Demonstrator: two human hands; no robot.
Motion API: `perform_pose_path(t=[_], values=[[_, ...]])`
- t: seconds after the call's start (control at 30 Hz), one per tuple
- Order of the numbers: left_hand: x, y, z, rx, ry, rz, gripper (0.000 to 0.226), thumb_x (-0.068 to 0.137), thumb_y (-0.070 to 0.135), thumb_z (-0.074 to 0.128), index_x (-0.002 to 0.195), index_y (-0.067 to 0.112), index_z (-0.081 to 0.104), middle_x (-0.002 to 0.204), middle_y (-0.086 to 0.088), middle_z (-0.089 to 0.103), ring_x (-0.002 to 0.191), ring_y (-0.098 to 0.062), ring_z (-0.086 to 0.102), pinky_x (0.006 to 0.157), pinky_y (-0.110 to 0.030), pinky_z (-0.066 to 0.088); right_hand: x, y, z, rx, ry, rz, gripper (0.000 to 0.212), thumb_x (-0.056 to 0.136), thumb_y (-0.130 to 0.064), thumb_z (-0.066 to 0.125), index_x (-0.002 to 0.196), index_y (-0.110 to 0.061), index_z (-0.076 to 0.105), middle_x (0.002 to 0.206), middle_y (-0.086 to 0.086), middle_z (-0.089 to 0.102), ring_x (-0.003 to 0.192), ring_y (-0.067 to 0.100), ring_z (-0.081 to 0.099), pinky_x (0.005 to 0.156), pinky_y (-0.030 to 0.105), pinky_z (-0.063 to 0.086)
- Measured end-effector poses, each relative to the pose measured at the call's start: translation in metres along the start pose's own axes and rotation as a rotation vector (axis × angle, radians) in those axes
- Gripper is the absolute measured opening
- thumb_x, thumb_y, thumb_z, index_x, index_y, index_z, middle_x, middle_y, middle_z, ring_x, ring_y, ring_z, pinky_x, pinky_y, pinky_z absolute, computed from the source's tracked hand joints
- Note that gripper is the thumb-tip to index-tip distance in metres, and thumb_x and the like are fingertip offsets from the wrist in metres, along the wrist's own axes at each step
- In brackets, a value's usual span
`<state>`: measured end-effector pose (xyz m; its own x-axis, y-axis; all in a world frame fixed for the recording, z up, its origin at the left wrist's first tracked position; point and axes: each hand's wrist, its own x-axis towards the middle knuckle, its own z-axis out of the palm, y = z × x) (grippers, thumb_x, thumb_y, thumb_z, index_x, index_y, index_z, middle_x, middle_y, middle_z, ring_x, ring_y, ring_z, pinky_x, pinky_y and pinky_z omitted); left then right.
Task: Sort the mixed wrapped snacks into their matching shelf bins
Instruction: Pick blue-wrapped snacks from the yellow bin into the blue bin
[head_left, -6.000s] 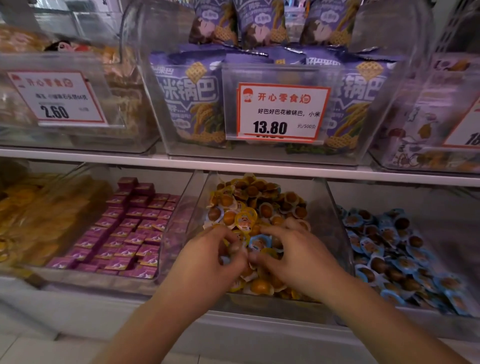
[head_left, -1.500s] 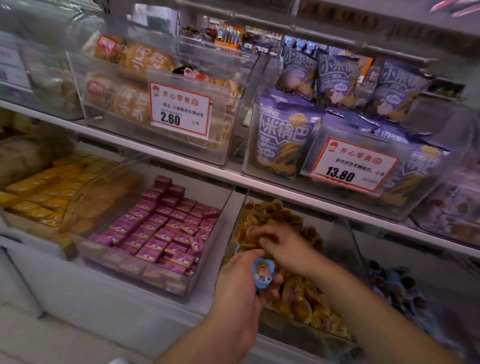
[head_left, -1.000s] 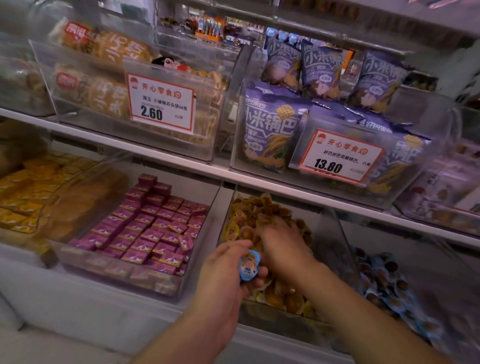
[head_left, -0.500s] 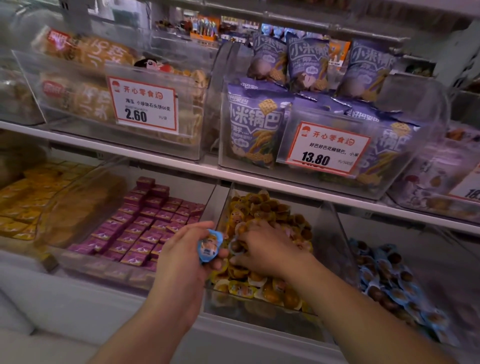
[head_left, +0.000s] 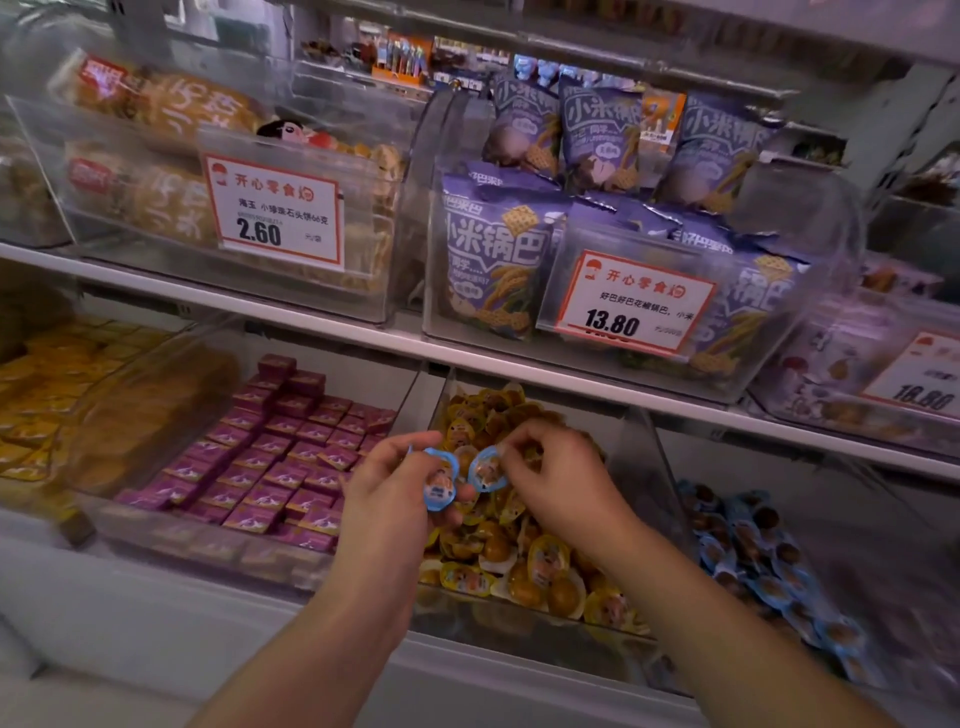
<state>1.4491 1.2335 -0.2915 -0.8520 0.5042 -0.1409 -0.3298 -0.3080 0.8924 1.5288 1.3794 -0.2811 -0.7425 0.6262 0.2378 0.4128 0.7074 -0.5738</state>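
My left hand (head_left: 387, 499) holds a blue-wrapped snack (head_left: 440, 479) over the front left of the clear bin of yellow-wrapped snacks (head_left: 519, 561). My right hand (head_left: 563, 480) pinches a second blue-wrapped snack (head_left: 487, 469) right beside the first, the two almost touching. To the right, another bin holds blue-wrapped snacks (head_left: 758, 561) of the same kind. My forearms hide part of the yellow bin's front.
A bin of purple boxed sweets (head_left: 270, 467) sits to the left, with orange packets (head_left: 47, 395) beyond it. On the shelf above stand bins of bread packs (head_left: 171, 156) and purple crisp bags (head_left: 498, 249), with price tags 2.60 (head_left: 275, 218) and 13.80 (head_left: 634, 304).
My right hand has lifted out of the yellow snacks with a second blue-wrapped snack and brought it beside the one in my left hand.
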Motion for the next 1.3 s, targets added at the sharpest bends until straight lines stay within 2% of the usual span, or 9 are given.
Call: perform_pose_path(t=[0.1,0.2,0.33,0.6,0.77,1.0,1.1,1.2,1.3], values=[[-0.007,-0.013,0.009,0.258,-0.037,0.207,0.027,0.095,0.006,0.054,0.1,0.029,0.067,0.078,0.008,0.07,0.061,-0.007,0.065,0.05,-0.02,0.049,-0.028,-0.01,-0.006,0.546,0.094,0.248,0.013,0.096,-0.017,0.061,0.089,-0.012,0.07,0.087,0.008,0.074,0.077,0.024,0.071,0.076,0.049,0.06],[-0.019,-0.034,0.029,0.446,-0.156,0.367,0.031,0.097,0.005,0.051,0.106,0.034,0.059,0.09,0.011,0.069,0.076,0.001,0.065,0.065,-0.018,0.052,-0.064,-0.023,-0.006,1.229,-0.008,0.579,0.022,0.097,-0.017,0.056,0.094,-0.007,0.076,0.095,0.019,0.075,0.074,0.027,0.074,0.062,0.041,0.06],[-0.035,-0.056,0.055,0.772,-0.374,0.58,0.035,0.091,0.016,0.049,0.119,0.036,0.053,0.116,0.015,0.057,0.111,-0.003,0.053,0.096,-0.033,0.047,-0.077,-0.015,-0.021,1.47,0.004,0.715,0.032,0.095,-0.037,0.058,0.104,-0.014,0.077,0.107,0.012,0.075,0.099,0.023,0.072,0.085,0.037,0.054],[-0.049,-0.062,0.093,0.839,-0.789,0.734,0.079,0.091,0.054,0.045,0.158,0.028,0.013,0.162,0.023,0.01,0.151,-0.001,0.007,0.123,-0.042,0.017,-0.088,0.041,-0.077,1.242,0.086,0.454,0.021,0.082,-0.035,0.073,0.101,-0.027,0.076,0.106,0.005,0.076,0.097,0.019,0.074,0.074,0.033,0.059],[-0.014,-0.07,0.089,0.902,-0.711,0.774,0.054,0.1,0.053,0.037,0.147,0.028,0.042,0.154,0.014,0.038,0.144,-0.006,0.033,0.117,-0.031,0.029,-0.074,0.102,-0.1,1.319,0.33,0.531,0.009,0.09,-0.006,0.066,0.097,-0.004,0.071,0.08,0.016,0.072,0.064,0.021,0.069,0.045,0.025,0.046],[0.069,-0.061,0.083,1.476,-0.54,0.809,0.035,0.09,0.035,0.056,0.122,0.027,0.067,0.123,-0.001,0.067,0.112,-0.024,0.061,0.097,-0.038,0.049,-0.046,0.158,-0.078,0.141,0.177,0.395,0.027,0.096,-0.038,0.058,0.114,-0.021,0.069,0.11,-0.002,0.067,0.104,0.016,0.061,0.085,0.026,0.043],[0.097,-0.064,0.105,1.614,-0.474,0.987,0.037,0.087,0.038,0.057,0.118,0.021,0.069,0.116,-0.01,0.071,0.104,-0.033,0.067,0.088,-0.039,0.053,-0.05,0.147,-0.06,0.378,0.245,0.325,0.025,0.095,-0.036,0.06,0.118,-0.026,0.066,0.116,-0.005,0.068,0.112,0.012,0.062,0.095,0.027,0.046],[0.132,-0.069,0.137,1.794,-0.622,0.618,0.048,0.095,0.059,0.041,0.13,0.031,0.057,0.14,-0.004,0.057,0.123,-0.029,0.056,0.099,-0.039,0.044,-0.052,0.135,-0.044,0.459,0.225,0.263,0.028,0.094,-0.036,0.061,0.122,-0.031,0.061,0.115,-0.011,0.068,0.109,0.005,0.062,0.098,0.029,0.049],[0.15,-0.087,0.145,2.082,-0.769,0.58,0.067,0.083,0.076,0.025,0.142,0.046,0.04,0.147,-0.002,0.046,0.132,-0.031,0.044,0.104,-0.047,0.036,-0.05,0.133,-0.04,0.451,0.234,0.28,0.04,0.094,-0.041,0.059,0.133,-0.029,0.054,0.119,-0.014,0.062,0.111,0.003,0.059,0.096,0.023,0.046]])
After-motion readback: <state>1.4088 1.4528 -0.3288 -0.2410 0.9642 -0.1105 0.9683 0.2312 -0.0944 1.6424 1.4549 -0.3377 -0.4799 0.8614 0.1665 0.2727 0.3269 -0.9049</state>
